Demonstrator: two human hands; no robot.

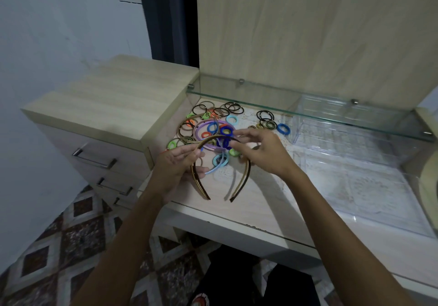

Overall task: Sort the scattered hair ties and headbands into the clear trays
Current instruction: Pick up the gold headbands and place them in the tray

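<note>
My left hand [176, 167] grips the left side of a bundle of brown and tan headbands [244, 177], with a light blue headband [216, 167] among them. My right hand [263, 155] pinches the top right of the same bundle, above the vanity top. Behind them lies a purple headband [201, 128] among several scattered hair ties [233, 119] in black, blue, green and orange. Two clear trays stand to the right: a near one [355, 218] and a far one [343, 125].
A glass shelf [308, 113] overhangs the far tray and the rear hair ties. A wooden drawer unit [113, 97] rises at the left. The vanity's front edge [237, 222] runs below my arms. A cream-coloured object [430, 187] sits at the right edge.
</note>
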